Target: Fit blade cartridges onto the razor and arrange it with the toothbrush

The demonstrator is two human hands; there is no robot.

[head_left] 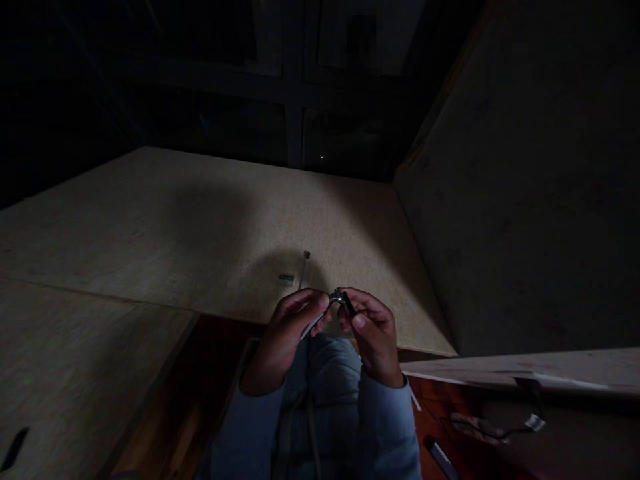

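Both hands meet just over the near edge of the pale tabletop, at the middle of the dim view. My left hand [295, 323] is closed, its thumb and fingers pinching a thin grey strip. My right hand [371, 327] grips a short black piece [349, 305]. The two parts come together at a small shiny metal bit [339, 296] between the fingertips; whether they are joined, and what kind of thing this is, I cannot tell. Beyond the left hand lie a small dark green bar [287, 277] and a thin light rod with a dark tip [307, 255].
The pale tabletop [200, 233] runs to a dark window frame [294, 120] at the back. A wall panel [515, 200] rises on the right. Lower right, a dark cable [517, 430] and a light bar-shaped object [443, 460] lie below table level. A dark strip [15, 448] sits lower left.
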